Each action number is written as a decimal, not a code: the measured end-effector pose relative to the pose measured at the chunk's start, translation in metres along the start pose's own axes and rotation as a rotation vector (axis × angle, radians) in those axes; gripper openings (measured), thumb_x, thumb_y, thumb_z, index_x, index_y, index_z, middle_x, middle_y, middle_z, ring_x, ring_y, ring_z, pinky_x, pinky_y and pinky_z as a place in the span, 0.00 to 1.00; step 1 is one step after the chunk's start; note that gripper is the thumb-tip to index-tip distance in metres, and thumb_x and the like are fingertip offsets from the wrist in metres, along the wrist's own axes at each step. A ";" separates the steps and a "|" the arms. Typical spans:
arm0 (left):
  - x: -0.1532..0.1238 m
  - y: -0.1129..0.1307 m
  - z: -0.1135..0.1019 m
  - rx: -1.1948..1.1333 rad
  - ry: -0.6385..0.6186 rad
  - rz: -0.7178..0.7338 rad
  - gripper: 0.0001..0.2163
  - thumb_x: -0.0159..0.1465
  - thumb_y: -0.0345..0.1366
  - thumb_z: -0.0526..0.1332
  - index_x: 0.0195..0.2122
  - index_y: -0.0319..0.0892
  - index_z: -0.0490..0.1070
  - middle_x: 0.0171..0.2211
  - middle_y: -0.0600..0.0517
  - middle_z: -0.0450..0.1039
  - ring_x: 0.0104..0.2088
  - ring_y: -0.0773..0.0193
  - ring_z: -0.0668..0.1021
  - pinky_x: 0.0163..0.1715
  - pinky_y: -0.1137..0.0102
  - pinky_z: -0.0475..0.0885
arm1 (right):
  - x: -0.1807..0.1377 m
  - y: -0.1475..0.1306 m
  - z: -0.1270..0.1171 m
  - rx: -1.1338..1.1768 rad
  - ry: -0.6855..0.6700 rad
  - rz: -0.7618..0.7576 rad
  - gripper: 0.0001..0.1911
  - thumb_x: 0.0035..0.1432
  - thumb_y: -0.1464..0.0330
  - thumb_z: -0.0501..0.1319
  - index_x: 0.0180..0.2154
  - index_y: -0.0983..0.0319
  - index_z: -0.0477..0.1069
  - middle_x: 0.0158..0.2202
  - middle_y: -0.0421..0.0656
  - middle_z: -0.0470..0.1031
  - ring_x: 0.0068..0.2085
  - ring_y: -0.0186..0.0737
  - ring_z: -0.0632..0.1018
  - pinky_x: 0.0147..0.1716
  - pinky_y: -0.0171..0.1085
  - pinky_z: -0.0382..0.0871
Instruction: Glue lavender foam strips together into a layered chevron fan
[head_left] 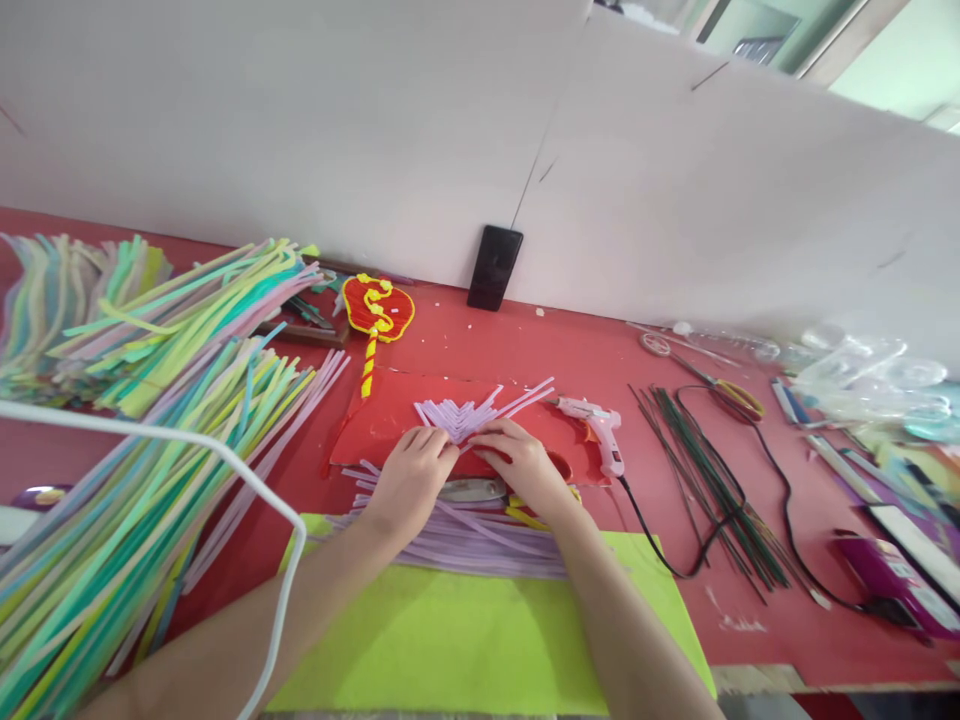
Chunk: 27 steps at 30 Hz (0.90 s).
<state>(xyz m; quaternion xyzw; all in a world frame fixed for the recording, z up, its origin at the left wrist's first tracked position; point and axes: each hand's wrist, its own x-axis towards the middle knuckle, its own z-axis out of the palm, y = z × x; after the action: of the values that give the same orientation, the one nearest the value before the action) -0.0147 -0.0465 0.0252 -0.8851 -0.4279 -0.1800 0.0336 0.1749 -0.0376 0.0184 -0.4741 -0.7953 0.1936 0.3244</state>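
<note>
Lilac pipe cleaners bent into a nested V-shaped piece (457, 418) lie over the red board (375, 430). My left hand (416, 468) grips the lower left of this piece with bent fingers. On its lower right, the fingers of my right hand (523, 462) pinch the same piece, and loose lilac ends stick out to the upper right. Fingertips of both hands are partly hidden. Beneath my wrists lies a bundle of long lilac pipe cleaners (480, 548), with scissors (472, 489) partly covered. A pale pink glue gun (596, 425) rests right of my right hand.
Multicoloured pipe cleaners (142, 510) heap up at the left, crossed by a white cable (225, 455). A red and yellow fan shape (379, 308) lies behind. A phone (495, 267) leans on the wall. Dark green stems (712, 480), scissors (739, 398) and plastic packaging (862, 370) are right.
</note>
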 end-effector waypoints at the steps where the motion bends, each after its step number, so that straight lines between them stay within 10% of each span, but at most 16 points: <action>1: 0.000 0.000 0.000 0.000 -0.006 -0.005 0.05 0.61 0.26 0.56 0.35 0.38 0.70 0.35 0.48 0.69 0.37 0.59 0.70 0.42 0.63 0.68 | 0.000 0.000 0.000 -0.002 -0.004 0.001 0.11 0.59 0.71 0.56 0.40 0.56 0.76 0.41 0.43 0.73 0.43 0.39 0.75 0.46 0.39 0.70; 27: 0.006 -0.015 0.016 -0.194 0.017 -0.164 0.13 0.60 0.33 0.60 0.47 0.43 0.67 0.41 0.48 0.67 0.41 0.59 0.73 0.42 0.63 0.71 | 0.001 0.011 0.006 -0.015 0.050 -0.018 0.10 0.59 0.71 0.56 0.38 0.56 0.76 0.41 0.44 0.73 0.43 0.39 0.75 0.46 0.40 0.71</action>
<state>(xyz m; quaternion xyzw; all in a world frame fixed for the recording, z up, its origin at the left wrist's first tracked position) -0.0180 -0.0293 0.0110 -0.8447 -0.4790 -0.2300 -0.0632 0.1772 -0.0318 0.0077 -0.4740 -0.7927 0.1727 0.3421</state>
